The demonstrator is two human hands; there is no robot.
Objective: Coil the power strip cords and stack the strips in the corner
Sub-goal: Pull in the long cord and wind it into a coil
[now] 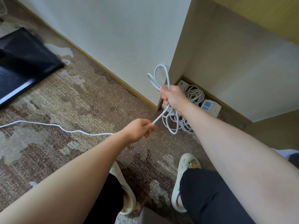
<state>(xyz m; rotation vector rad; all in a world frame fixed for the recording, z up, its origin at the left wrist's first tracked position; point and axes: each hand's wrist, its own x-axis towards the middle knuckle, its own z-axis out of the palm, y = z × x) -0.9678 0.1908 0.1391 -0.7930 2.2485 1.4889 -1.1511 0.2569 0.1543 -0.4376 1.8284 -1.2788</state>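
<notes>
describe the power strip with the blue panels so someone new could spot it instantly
Find the floor corner where the white wall meets the beige panel. Loose white cords are piled there, and the blue-panelled strip sits on the pile's right edge. Its two blue rectangles set it apart from the plain white strip nearer the corner.

A patterned brown and beige carpet (77, 97) covers the floor. At the left lies a flat dark navy panel (24, 62) with a pale edge. A white wall (113, 29) with a tan baseboard (103, 68) runs diagonally to a corner. Two cream slippers (186, 172) show at the bottom, the right-hand one bearing a small duck charm (192, 164) on top.
</notes>
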